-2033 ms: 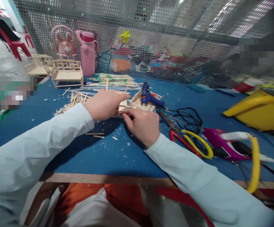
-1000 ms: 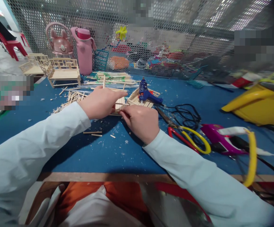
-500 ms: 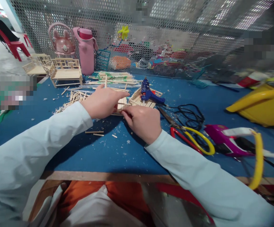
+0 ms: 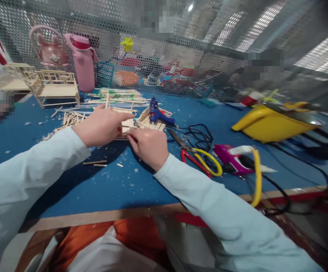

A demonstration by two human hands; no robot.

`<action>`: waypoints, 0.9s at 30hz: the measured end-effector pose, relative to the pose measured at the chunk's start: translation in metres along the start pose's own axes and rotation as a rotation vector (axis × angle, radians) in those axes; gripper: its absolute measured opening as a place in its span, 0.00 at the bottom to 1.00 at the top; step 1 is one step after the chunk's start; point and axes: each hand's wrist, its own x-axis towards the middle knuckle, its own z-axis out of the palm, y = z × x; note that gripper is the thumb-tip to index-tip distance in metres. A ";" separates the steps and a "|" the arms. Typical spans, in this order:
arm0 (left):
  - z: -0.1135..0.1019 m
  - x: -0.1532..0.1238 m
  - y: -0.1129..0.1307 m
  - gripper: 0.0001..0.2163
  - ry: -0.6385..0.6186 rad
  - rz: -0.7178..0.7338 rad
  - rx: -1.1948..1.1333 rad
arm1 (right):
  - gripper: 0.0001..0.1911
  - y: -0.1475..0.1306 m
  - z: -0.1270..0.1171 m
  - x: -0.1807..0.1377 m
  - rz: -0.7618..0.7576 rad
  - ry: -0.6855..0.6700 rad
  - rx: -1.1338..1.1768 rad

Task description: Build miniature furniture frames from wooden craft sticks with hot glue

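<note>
My left hand (image 4: 100,125) rests on a small wooden stick frame (image 4: 126,124) on the blue table (image 4: 130,185), fingers wrapped over its near side and forefinger stretched across the top. My right hand (image 4: 149,146) sits just right of it, fingers pinched on a thin wooden stick at the frame's near corner. A blue glue gun (image 4: 157,113) lies on a second stick panel (image 4: 147,120) just behind my hands. Loose sticks (image 4: 67,120) are scattered to the left.
Red-and-yellow handled scissors (image 4: 202,160), a black cable (image 4: 199,136) and a magenta tool (image 4: 231,160) lie to the right. A yellow bin (image 4: 274,122) stands far right. Wooden miniature benches (image 4: 54,87), a pink bottle (image 4: 83,68) and a mesh fence (image 4: 164,49) line the back.
The camera has swung to the right, so everything sits further left in view. Both hands stay on the stick frame in much the same grip.
</note>
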 end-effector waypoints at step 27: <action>0.000 0.000 0.002 0.17 0.069 0.033 -0.095 | 0.08 -0.004 -0.032 0.008 -0.304 0.432 0.445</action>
